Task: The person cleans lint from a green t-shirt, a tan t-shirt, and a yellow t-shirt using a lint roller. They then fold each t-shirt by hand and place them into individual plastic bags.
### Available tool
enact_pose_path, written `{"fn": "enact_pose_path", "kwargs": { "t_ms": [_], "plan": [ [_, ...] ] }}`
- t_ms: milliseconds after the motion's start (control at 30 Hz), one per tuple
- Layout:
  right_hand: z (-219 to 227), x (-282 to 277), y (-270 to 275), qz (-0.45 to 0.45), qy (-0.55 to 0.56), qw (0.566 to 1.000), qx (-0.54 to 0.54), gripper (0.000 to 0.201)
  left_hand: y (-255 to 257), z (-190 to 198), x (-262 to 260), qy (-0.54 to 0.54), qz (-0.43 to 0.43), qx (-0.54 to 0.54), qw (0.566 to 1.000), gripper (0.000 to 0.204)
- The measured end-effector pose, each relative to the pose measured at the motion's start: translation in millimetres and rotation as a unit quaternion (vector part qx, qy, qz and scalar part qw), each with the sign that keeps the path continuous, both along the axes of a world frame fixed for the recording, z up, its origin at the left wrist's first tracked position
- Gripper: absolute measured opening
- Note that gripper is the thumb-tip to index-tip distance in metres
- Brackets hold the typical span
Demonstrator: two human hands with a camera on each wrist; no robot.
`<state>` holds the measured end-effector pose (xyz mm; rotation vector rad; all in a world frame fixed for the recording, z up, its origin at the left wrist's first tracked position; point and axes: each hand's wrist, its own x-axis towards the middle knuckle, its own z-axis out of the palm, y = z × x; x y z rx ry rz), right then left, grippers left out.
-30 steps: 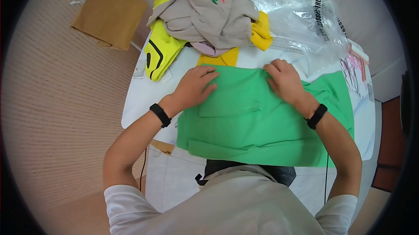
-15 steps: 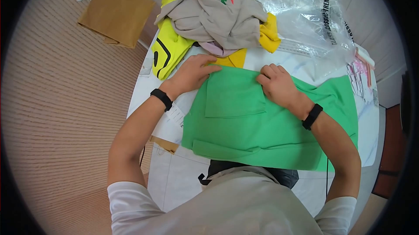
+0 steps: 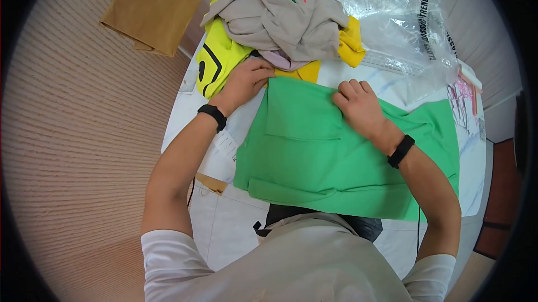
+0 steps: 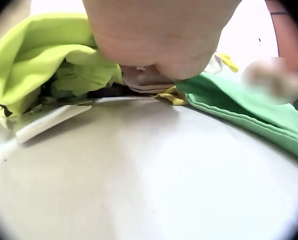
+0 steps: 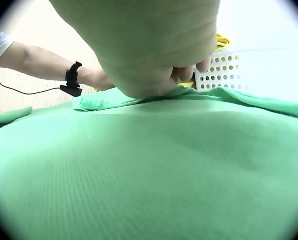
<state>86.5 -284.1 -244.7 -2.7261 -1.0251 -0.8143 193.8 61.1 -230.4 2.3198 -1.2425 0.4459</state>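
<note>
Head view: green garment [image 3: 302, 162] sprawls over bench [image 3: 472, 162], hiding part of near rim. Left hand [image 3: 246, 83] pinches far left corner; right hand [image 3: 361, 111] has grip clamped on far edge, thumb hard to make out. Beyond, grey garment [image 3: 280, 24] half buries neon-yellow garment [image 3: 221, 58]; crinkled plastic bag [image 3: 398, 27] lies alongside. Right wrist view: white basket [image 5: 259, 75], partly cut off.

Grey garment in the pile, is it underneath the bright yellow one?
No, the grey garment lies over the bright yellow one, covering its middle.
</note>
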Motion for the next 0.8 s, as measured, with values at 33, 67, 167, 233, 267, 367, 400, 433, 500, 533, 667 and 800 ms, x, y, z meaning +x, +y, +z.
{"fn": "enact_pose_path", "kwargs": {
  "t_ms": [33, 67, 167, 233, 267, 367, 400, 433, 500, 533, 667, 800],
  "plan": [
    [-1.9, -0.1, -2.0, 0.003, 0.017, 1.0, 0.003, 0.016, -0.1, -1.9, 1.3, 0.016, 0.009, 0.001, 1.0, 0.014],
    [-3.4, -0.4, -4.1, 0.004, 0.033, 0.999, 0.007, 0.015, -1.2, -4.4, 2.7, 0.014, 0.041, -0.008, 0.999, 0.015],
    [3.0, -2.8, -3.0, -0.029, 0.057, 0.993, 0.103, 0.016, -9.4, -4.2, -8.5, 0.051, 0.175, -0.048, 0.982, 0.014],
    [9.6, -5.0, -1.3, -0.008, 0.07, 0.99, 0.125, 0.018, -26.3, 9.8, -28.9, 0.127, 0.304, -0.087, 0.94, 0.019],
    [13.0, -4.6, -1.2, 0.001, 0.074, 0.988, 0.135, 0.019, -28.0, 12.8, -36.3, 0.154, 0.314, -0.049, 0.936, 0.024],
    [15.1, -13.4, 3.0, 0.004, 0.178, 0.98, 0.09, 0.028, -28.7, 16.8, -60.6, 0.219, 0.338, 0.075, 0.912, 0.037],
    [14.9, -19.5, 7.7, -0.004, 0.206, 0.976, 0.069, 0.03, -27.9, 17.4, -69.1, 0.231, 0.342, 0.123, 0.903, 0.04],
    [14.7, -27.2, 14.1, -0.011, 0.235, 0.971, 0.047, 0.032, -27.5, 18.1, -74.4, 0.242, 0.346, 0.17, 0.89, 0.043],
    [16.9, -34.6, 24.4, -0.036, 0.28, 0.959, 0.022, 0.035, -29.7, 20.2, -77.7, 0.274, 0.344, 0.165, 0.883, 0.042],
    [19.1, -36.7, 28.5, -0.053, 0.299, 0.953, 0.018, 0.036, -30.8, 20.7, -78.3, 0.29, 0.341, 0.162, 0.879, 0.042],
    [25.1, -46.8, 38.4, -0.08, 0.351, 0.931, 0.055, 0.033, -23.3, 4.1, -68.2, 0.311, 0.325, 0.06, 0.891, 0.038],
    [20.9, -60.1, 24.8, -0.024, 0.363, 0.922, 0.132, 0.03, -13.6, -16.1, -55.9, 0.289, 0.379, 0.05, 0.878, 0.038]
  ]
}}
